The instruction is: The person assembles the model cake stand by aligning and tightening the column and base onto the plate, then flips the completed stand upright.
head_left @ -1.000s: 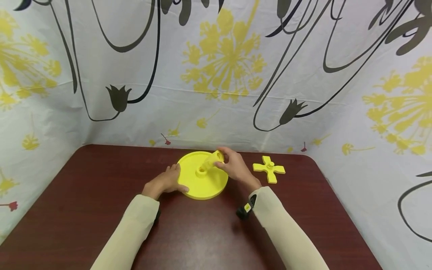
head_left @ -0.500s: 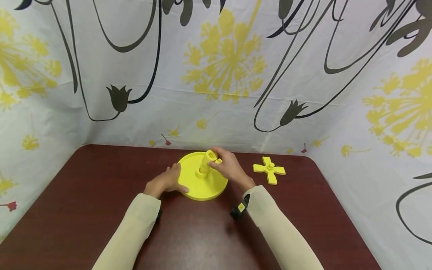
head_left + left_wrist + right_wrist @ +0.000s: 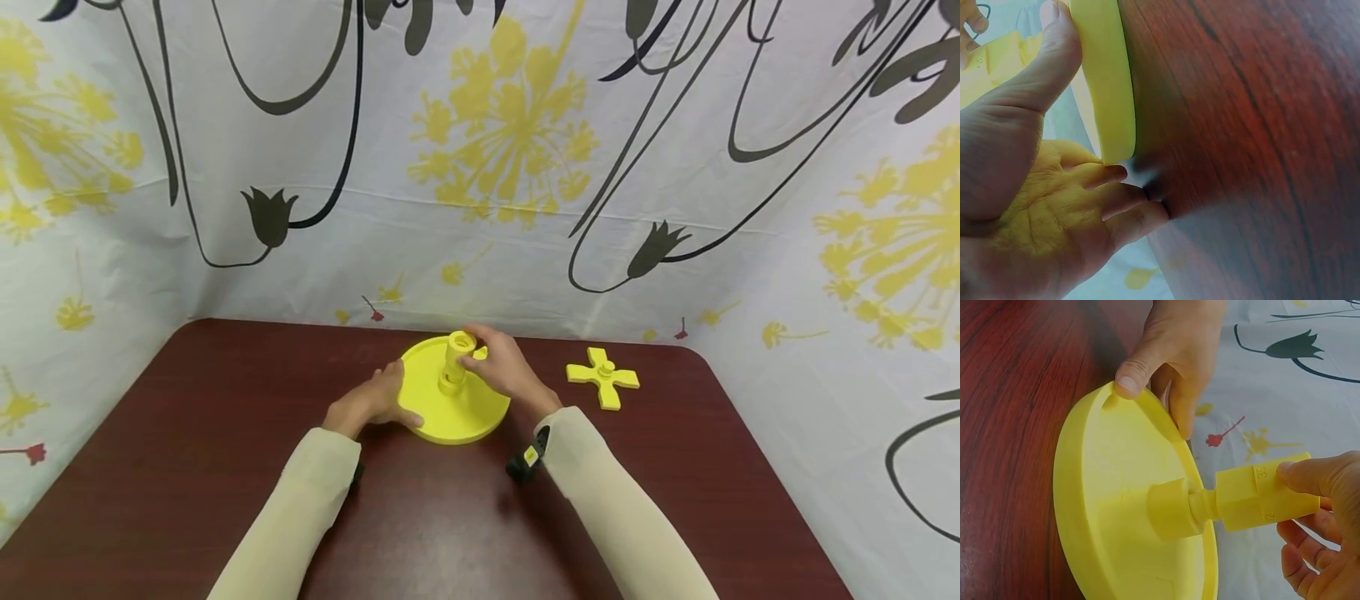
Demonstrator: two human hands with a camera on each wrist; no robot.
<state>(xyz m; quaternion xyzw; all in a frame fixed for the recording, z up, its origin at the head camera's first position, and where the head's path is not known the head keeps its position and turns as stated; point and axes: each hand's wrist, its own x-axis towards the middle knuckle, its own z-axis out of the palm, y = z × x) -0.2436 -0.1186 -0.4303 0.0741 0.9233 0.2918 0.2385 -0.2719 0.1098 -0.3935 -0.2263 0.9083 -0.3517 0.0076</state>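
The right hand [image 3: 510, 367] pinches the yellow plastic faceted post [image 3: 1250, 494] between thumb and fingers; the post stands nearly upright, its narrow neck at the mouth of the yellow round collar [image 3: 1172, 509], which rises from the centre of the yellow plastic rimmed disc [image 3: 461, 421]. The left hand [image 3: 372, 400] rests at the left edge of the disc, thumb on the rim, fingers extended; the disc lies on the dark red wood-grained table [image 3: 435, 525]; the yellow plastic four-armed cross [image 3: 603, 377] with central stub lies apart, right of the disc.
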